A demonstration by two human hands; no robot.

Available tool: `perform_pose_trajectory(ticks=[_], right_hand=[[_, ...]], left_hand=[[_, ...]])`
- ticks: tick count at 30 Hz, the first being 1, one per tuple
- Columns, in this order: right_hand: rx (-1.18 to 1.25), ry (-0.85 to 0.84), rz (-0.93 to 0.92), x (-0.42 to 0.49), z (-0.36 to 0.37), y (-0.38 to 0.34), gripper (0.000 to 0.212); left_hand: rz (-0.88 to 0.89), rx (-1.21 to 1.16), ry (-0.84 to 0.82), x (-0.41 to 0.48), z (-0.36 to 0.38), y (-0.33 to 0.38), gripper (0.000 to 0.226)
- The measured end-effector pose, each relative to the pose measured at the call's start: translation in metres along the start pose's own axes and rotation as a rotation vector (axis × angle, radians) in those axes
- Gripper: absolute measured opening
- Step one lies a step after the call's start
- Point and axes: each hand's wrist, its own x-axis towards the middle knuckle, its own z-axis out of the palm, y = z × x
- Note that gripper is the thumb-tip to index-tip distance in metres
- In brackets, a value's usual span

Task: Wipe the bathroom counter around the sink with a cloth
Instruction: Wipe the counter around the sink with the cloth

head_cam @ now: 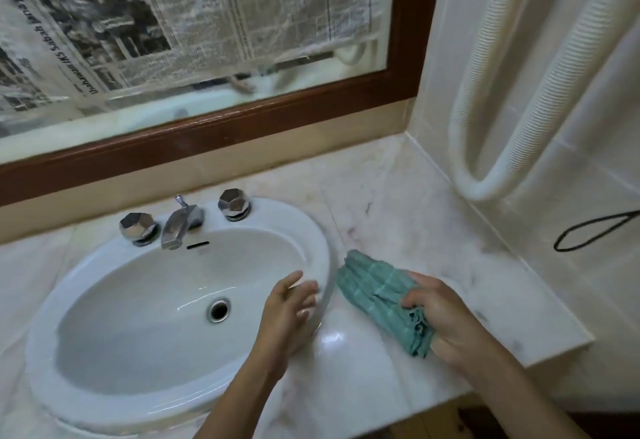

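A bunched teal cloth [374, 293] lies on the pale marble counter [415, 217] just right of the white oval sink [104, 300]. My right hand [446, 317] grips the cloth's near end, fingers curled round it, pressing it onto the counter. Over the sink's right rim my left hand [291, 314] hovers with fingers relaxed and spread, holding nothing; whether it touches the rim is unclear.
A chrome tap [178, 227] and two faceted knobs [138, 227] [234, 204] stand at the sink's back. A wood-framed mirror [408, 23] covered with newspaper rises behind. White ribbed hoses [485, 175] hang against the tiled right wall, with a black cord [588, 231] beside them.
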Motion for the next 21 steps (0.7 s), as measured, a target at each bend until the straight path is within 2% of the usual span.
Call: perform_pose_trajectory(ticks=[2,4,5,6,7,9,11,13,17,21], right_hand=[[-0.332,0.233,-0.287,0.018,-0.025,-0.007,0.053],[-0.955,0.461,-0.562,0.042,-0.044,0.001,0.062],[-1.243,0.420,-0.637,0.055,-0.053,0.015,0.063],[-1.495,0.310,-0.677,0.066,-0.061,0.031,0.061],[-1.659,0.191,-0.655,0.072,-0.066,0.044,0.055],[-1.740,0.133,-0.635,0.074,-0.065,0.059,0.056],[-1.722,0.173,-0.640,0.078,-0.064,0.056,0.065],[-1.775,0.217,-0.670,0.088,-0.066,0.056,0.062],[-1.834,0.189,-0.605,0.127,-0.083,0.043,0.059],[-1.778,0.509,-0.432,0.219,-0.087,-0.033,0.059]], left_hand=[[0.162,0.303,0.135,0.006,0.004,-0.006,0.035],[0.330,0.617,0.226,0.016,0.008,-0.008,0.028],[0.404,0.741,0.254,0.023,0.009,-0.008,0.032],[0.448,0.851,0.255,0.031,0.011,-0.006,0.037],[0.457,0.939,0.238,0.040,0.013,-0.004,0.042],[0.368,1.056,0.181,0.053,0.019,-0.002,0.054],[0.287,1.121,0.160,0.059,0.028,-0.004,0.065],[0.289,1.167,0.181,0.057,0.034,-0.009,0.069],[0.290,1.209,0.186,0.062,0.033,-0.010,0.070],[0.265,1.232,0.169,0.064,0.035,-0.009,0.070]])
